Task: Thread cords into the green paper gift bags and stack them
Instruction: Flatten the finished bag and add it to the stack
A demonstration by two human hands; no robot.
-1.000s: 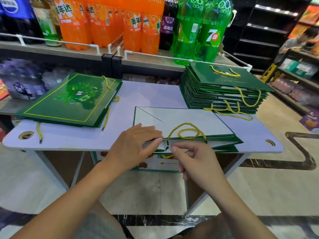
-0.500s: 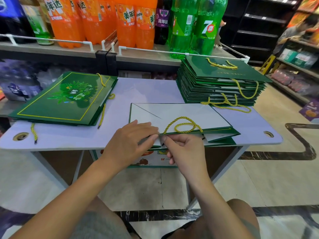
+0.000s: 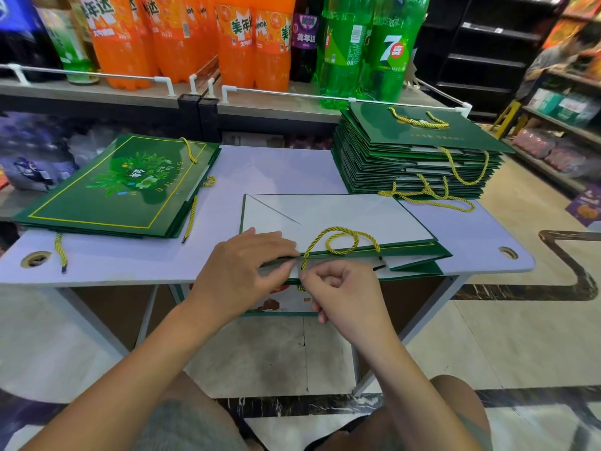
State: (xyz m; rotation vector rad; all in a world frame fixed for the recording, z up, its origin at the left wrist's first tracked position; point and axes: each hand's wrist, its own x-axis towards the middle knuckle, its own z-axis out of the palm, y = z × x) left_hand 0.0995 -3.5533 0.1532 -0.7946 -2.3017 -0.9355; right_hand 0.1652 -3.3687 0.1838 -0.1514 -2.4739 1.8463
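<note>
A flat green gift bag [image 3: 338,213] lies at the table's front edge with its white inner flap turned up. A yellow cord [image 3: 338,242] loops across its top edge. My left hand [image 3: 242,271] pinches the bag's green top edge near the cord's hole. My right hand [image 3: 344,294] pinches the cord's lower end just below that edge. A low stack of green bags [image 3: 120,187] with printed fronts lies at the left. A tall stack of green bags [image 3: 413,157] with dangling cords stands at the back right.
The pale table [image 3: 286,170] has round holes near both front corners. Behind it a shelf [image 3: 130,92] carries large orange and green soda bottles [image 3: 344,47]. A box [image 3: 279,301] sits under the table. A person [image 3: 559,53] is at the far right by more shelves.
My right hand has moved up to the bag's edge and now pinches the cord's end beside my left fingers. The cord loop on the flap has shifted slightly.
</note>
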